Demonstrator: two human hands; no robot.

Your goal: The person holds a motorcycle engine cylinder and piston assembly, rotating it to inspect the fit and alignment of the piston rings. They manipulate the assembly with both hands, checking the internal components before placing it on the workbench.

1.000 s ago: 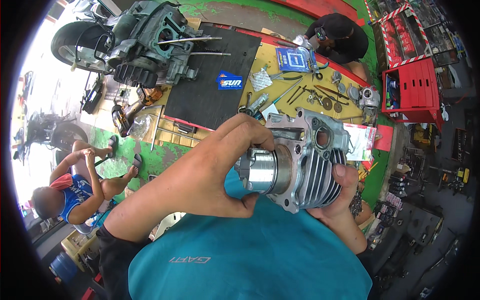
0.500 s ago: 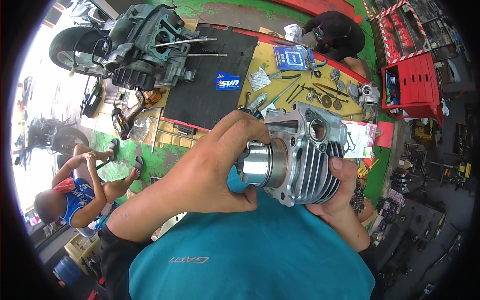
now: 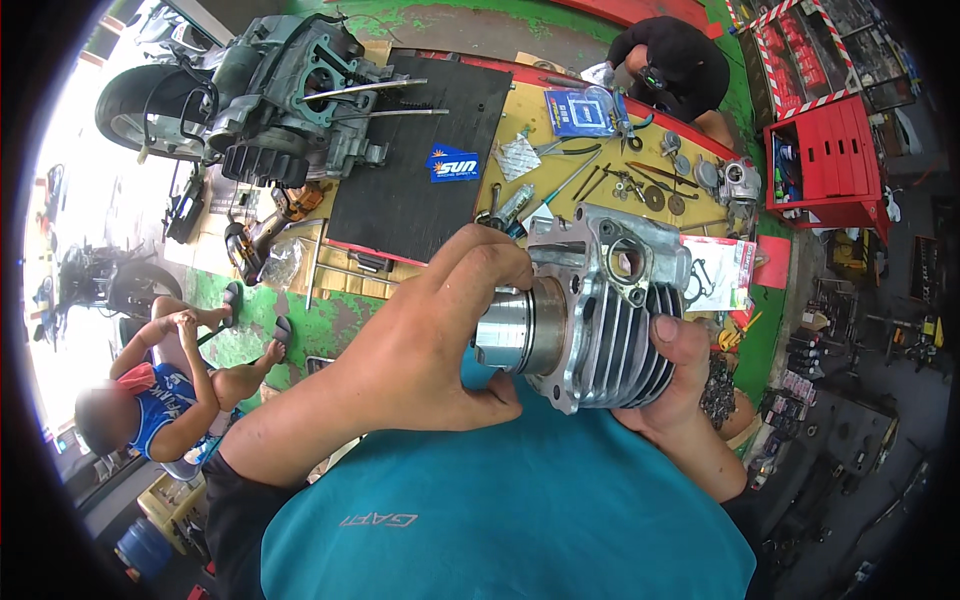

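Above my lap, my right hand (image 3: pixel 684 372) grips a finned metal engine cylinder (image 3: pixel 622 345) from its right side, thumb over the fins. A shiny piston (image 3: pixel 503 332) sticks out of the sleeve at the cylinder's left end, with dark ring lines near the sleeve's mouth. My left hand (image 3: pixel 425 335) curls around that piston, its fingertips at the top by the sleeve and its thumb below. The fingertips on the far side are partly hidden. How deep the piston sits inside cannot be seen.
Beyond my hands stands a workbench with a black mat (image 3: pixel 420 170), an engine (image 3: pixel 290 90), a cordless drill (image 3: pixel 255 235), pliers (image 3: pixel 570 150) and loose engine parts (image 3: pixel 655 190). One person (image 3: pixel 680 75) crouches at the far side; another (image 3: pixel 170 400) sits at left. A red cabinet (image 3: pixel 825 165) stands right.
Both hands keep their grip, and the piston and cylinder shift only slightly left in the picture. Across the bench, the crouching person's white bundle has moved slightly lower.
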